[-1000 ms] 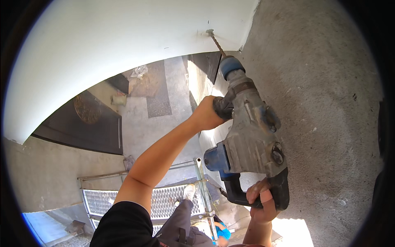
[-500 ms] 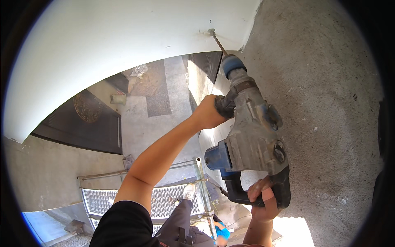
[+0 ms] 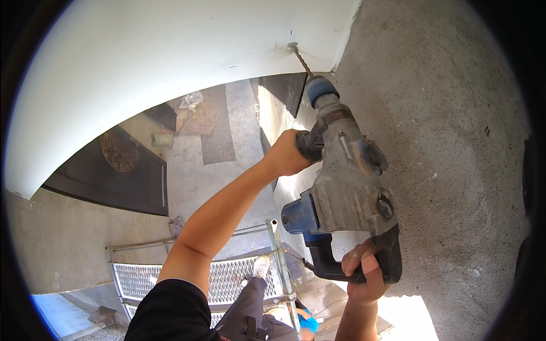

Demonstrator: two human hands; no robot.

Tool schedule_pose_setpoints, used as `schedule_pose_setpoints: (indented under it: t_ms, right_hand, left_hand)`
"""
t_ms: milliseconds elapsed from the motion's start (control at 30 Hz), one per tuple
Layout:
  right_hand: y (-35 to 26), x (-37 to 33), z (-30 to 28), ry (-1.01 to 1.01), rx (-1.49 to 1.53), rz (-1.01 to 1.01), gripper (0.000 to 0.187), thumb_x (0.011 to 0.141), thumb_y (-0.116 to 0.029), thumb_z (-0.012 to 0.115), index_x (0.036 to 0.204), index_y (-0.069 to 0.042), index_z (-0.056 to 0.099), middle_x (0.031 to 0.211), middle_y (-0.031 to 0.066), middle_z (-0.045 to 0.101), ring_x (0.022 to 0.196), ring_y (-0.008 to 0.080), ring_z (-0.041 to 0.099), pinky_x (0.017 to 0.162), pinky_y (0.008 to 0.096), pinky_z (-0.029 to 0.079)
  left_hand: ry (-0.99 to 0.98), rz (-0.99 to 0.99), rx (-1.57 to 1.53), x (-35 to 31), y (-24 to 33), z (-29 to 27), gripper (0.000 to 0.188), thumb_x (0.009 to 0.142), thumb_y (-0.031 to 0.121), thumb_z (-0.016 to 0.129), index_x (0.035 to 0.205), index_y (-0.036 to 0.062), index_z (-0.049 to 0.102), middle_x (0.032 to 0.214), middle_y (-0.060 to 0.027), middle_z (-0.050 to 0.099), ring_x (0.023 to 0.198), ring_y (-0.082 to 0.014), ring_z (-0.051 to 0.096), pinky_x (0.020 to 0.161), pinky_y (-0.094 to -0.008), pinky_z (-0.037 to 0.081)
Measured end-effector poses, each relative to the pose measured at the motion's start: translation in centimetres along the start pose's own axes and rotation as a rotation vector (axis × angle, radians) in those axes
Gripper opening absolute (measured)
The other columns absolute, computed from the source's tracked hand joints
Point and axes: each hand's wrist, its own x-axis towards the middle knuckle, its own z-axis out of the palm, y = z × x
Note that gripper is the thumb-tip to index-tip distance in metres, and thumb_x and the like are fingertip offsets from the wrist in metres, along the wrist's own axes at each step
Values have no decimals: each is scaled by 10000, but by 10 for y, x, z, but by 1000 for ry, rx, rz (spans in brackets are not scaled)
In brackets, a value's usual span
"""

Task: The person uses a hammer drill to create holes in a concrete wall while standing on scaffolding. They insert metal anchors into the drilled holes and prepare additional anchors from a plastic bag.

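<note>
A large grey and blue rotary hammer drill (image 3: 350, 182) is held up in both my hands, its nose tilted upward. My left hand (image 3: 290, 153) is closed round the black side handle near the front. At the rear, my right hand (image 3: 364, 270) wraps the black D-shaped grip, the thumb and fingers visible on it. The long drill bit (image 3: 302, 61) sticks out of the blue collar, and its tip meets the white surface (image 3: 170, 62) overhead at a chipped, dusty spot (image 3: 292, 46). How deep the tip sits cannot be made out.
A rough grey wall (image 3: 449, 170) rises close on the right. Beneath me is a metal mesh scaffold platform (image 3: 233, 278) with a pole (image 3: 278, 244) beside it. Far below are a dark door (image 3: 114, 170) and a concrete floor (image 3: 187, 187). A person in blue (image 3: 308, 321) is down below.
The drill has shifted very slightly in the picture, with its bit still at the same chipped spot. Both hands keep their hold.
</note>
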Motion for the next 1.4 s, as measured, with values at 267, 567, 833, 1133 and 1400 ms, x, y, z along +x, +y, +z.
schedule_pose_setpoints:
  t_ms: [267, 567, 833, 1133, 1400]
  right_hand:
    - [-9, -11, -9, 56, 39, 100, 142, 904, -128, 549, 795, -45, 509, 664, 78, 499, 508, 149, 460, 498, 302, 396]
    - [-25, -46, -29, 41, 61, 115, 180, 885, -182, 580, 798, -52, 491, 671, 81, 494, 518, 153, 461, 510, 310, 395]
    - [-39, -121, -64, 84, -33, 137, 263, 856, -234, 640, 897, 8, 544, 723, 132, 567, 500, 173, 484, 477, 320, 403]
    - [-69, -196, -108, 104, -276, 393, 198, 774, -44, 623, 947, 50, 613, 725, 134, 608, 544, 166, 540, 495, 291, 420]
    - [-63, -227, -134, 70, -329, 713, 168, 819, -30, 681, 976, 29, 671, 780, 49, 644, 655, 97, 556, 605, 247, 435]
  left_hand:
    - [72, -54, 110, -19, 13, 7, 341, 740, 306, 831, 852, 6, 714, 733, -134, 698, 651, -234, 667, 644, -371, 514]
    - [50, -87, 101, -60, 42, 27, 340, 750, 293, 825, 878, -3, 716, 756, -138, 708, 680, -238, 672, 669, -369, 516]
    - [64, -13, 107, -119, 51, 68, 293, 770, 265, 807, 851, 5, 701, 730, -142, 692, 657, -211, 660, 656, -372, 510]
    - [-10, -114, -152, -219, -4, 161, 217, 784, 175, 792, 874, -3, 705, 717, -121, 697, 618, -194, 622, 635, -357, 508]
    - [-277, -546, -489, -343, -102, 285, 88, 858, 96, 688, 902, 21, 695, 785, -69, 702, 733, -160, 671, 647, -312, 515]
